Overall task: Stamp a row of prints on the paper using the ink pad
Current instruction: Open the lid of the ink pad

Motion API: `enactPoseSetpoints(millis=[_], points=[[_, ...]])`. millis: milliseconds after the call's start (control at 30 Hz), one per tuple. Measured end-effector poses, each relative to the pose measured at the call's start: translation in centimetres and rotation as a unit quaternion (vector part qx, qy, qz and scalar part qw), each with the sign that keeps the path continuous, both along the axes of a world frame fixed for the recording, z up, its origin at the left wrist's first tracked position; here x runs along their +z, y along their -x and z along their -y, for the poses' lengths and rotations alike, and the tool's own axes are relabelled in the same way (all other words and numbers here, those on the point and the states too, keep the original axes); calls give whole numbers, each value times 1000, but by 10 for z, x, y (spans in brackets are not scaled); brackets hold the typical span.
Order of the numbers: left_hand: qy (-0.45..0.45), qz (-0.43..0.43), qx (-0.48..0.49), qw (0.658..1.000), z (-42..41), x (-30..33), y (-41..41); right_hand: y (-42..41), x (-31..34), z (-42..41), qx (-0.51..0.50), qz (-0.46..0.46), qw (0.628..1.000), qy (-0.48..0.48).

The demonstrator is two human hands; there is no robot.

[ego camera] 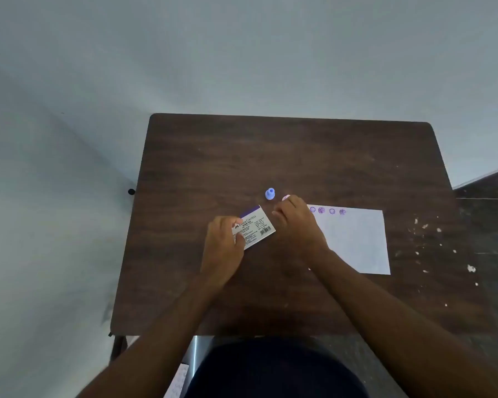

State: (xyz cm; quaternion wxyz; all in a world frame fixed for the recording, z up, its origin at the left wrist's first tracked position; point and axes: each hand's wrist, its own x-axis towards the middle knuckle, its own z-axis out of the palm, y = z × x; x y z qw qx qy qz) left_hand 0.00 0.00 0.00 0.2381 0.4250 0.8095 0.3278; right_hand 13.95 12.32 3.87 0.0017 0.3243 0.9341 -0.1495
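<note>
We are looking down on a dark wooden table (pixel 270 156) where our two bare arms are reaching forward from the bottom of the view. Our left hand (pixel 223 248) is resting on the ink pad (pixel 256 225), a flat white rectangular case with a purple band along its far edge and printed text and a barcode on top. The fingers are curling over the near left end of the case and gripping it there. The ink pad is lying flat, closed, near the middle of the table, and its long axis is running diagonally, from near left to far right, with the purple band facing away from us and to the left.

Our right hand (pixel 295 225) is hovering just to the right of the ink pad, fingers bent downward and gathered together. A small pale pink thing (pixel 285 198) is peeking out at the fingertips, and the hand seems to be pinching it, though we cannot tell exactly how, nor what it is.

A small blue stamp (pixel 269 193) is standing upright on the table just beyond the ink pad, apart from both hands.

The paper (pixel 357 242) is lying flat to the right, its left part hidden under our right wrist. Its long edges are running away from us. A row of four round purple prints (pixel 327 210) is sitting along its far edge, running left to right.

White flecks (pixel 426 225) are dotting the table's right side.
</note>
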Motion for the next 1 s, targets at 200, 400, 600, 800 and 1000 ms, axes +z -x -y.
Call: enactPoseSetpoints(millis=[200,400,600,800,1000], points=[[25,-57,-19,998,0,-6,-3,4,-27,2,-50,5,996,76],[47,57,139,988,9,-21,-7,8,-48,-1,-163,11,972,167],[91,75,100,988,16,-41,-5,12,-57,-7,-172,34,962,210],[121,-4,12,993,11,-48,3,12,-63,-12,-168,38,955,242],[118,-66,-5,991,12,-49,9,11,-64,-12,-182,16,951,248]])
